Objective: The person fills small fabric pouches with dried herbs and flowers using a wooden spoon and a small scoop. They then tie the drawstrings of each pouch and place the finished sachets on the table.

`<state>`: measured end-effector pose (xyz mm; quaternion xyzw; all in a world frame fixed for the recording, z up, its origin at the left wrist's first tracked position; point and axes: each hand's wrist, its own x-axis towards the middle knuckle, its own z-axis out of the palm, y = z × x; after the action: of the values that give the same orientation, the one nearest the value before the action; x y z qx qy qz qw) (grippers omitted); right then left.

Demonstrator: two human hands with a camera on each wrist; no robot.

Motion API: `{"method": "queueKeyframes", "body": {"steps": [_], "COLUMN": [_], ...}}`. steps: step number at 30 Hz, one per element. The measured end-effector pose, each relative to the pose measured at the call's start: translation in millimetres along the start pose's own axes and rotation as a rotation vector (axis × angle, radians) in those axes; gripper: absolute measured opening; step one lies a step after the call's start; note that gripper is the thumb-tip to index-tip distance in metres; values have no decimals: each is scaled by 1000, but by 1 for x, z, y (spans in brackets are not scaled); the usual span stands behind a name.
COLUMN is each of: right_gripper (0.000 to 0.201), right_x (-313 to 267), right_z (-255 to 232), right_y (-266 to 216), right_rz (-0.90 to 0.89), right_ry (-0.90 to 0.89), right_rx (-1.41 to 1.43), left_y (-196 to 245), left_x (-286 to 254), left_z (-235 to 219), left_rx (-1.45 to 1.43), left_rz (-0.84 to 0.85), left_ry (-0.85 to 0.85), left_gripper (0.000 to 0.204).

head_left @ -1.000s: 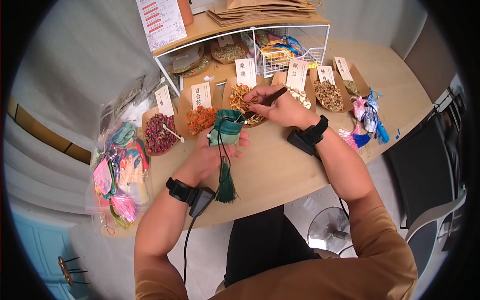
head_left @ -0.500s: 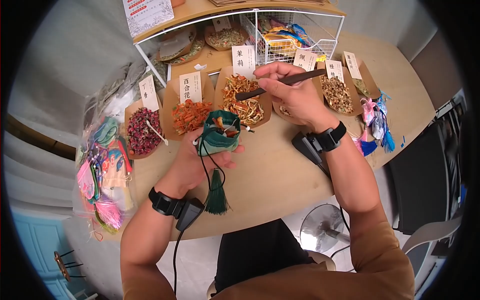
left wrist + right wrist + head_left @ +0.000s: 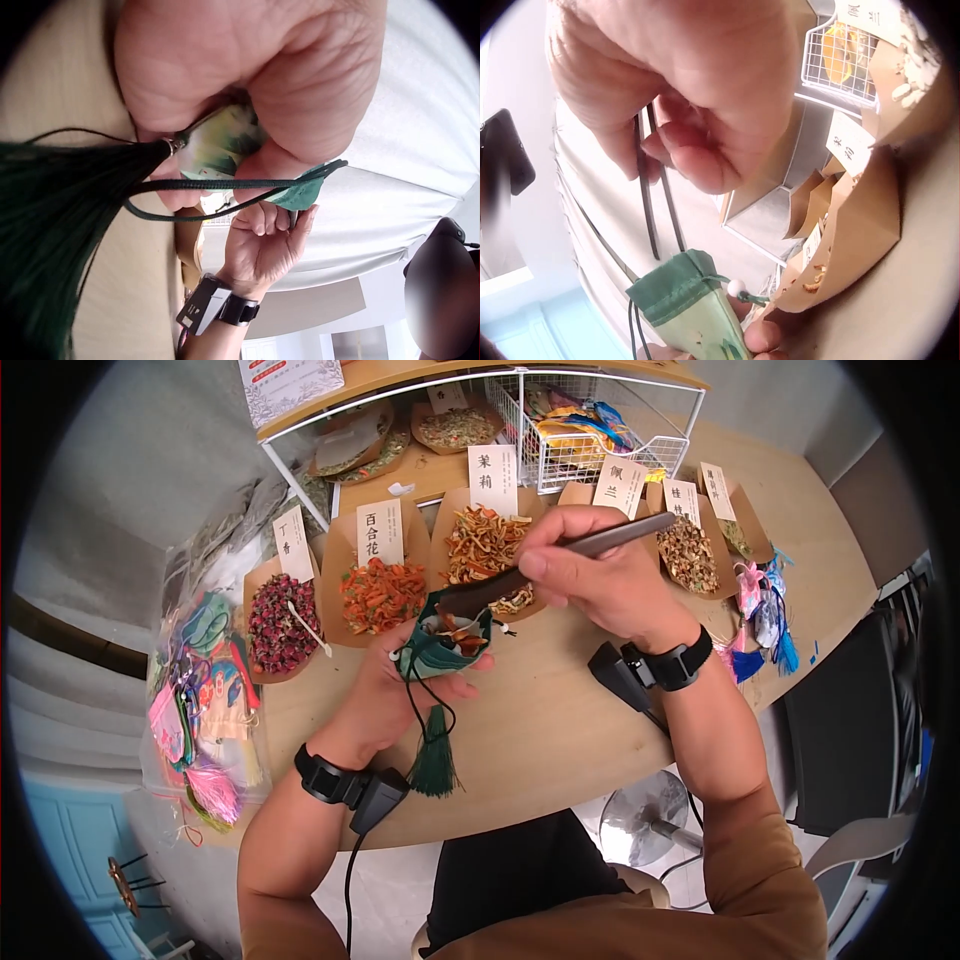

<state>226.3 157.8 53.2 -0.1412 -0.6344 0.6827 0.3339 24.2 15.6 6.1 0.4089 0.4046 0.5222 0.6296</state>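
Note:
A small green drawstring pouch (image 3: 440, 660) with dried bits showing at its mouth is in my left hand (image 3: 370, 690), whose thumb and fingers hold it from below. Its dark green tassel (image 3: 433, 762) and black cord hang down toward the table. Dark brown tongs (image 3: 610, 537) are pinched in my right hand (image 3: 615, 585). Their tips meet the open mouth of the pouch in the head view. From the right wrist, the two thin arms of the tongs (image 3: 644, 195) point down at the pouch's green rim (image 3: 676, 285).
Behind the pouch stand paper trays of orange dried petals (image 3: 380, 598), yellow-brown dried strips (image 3: 475, 540) and dark red buds (image 3: 283, 625), with label cards. A wire basket (image 3: 590, 450) is under the shelf. Bagged pouches (image 3: 215, 700) lie left, tasselled pouches (image 3: 765, 615) right.
The tongs moved from the tray of yellow-brown strips, lifted, then came left and down to the pouch's mouth. The left hand still holds the pouch, which now shows its contents. The view shifted.

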Motion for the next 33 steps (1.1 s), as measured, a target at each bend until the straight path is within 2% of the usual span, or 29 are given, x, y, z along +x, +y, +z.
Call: {"method": "queueKeyframes", "body": {"steps": [3,6,7,10,14,20,33], "right_gripper": [11,8,9,11,13,14,16], "right_x": [5,15,11,10,9,10,13], "right_z": [-5,-8,-6,-7,-7,-8,-8], "right_y": [3,14,14,21,22,24,14], "right_rz": [26,-78,-4,-28,-42,-22,-194], "right_ry": [112,231,261,154,103,101,213], "right_rx": [133,-336,-490,-642,-698,-643,-216], "left_y": [1,2,1,2,2,3,3], "left_x": [-1,-2,-2,-2,-2,-1,-1], "left_z": [-1,-2,-3,-2,-2,-1,-2], "left_rx": [-30,-110,-144,-143,-117,-97,-50], "left_rz": [-2,-6,-6,-8,7,-5,-4], "left_ry": [14,39,39,46,41,40,21], "left_gripper": [52,53,53,54,55,58,50]}}
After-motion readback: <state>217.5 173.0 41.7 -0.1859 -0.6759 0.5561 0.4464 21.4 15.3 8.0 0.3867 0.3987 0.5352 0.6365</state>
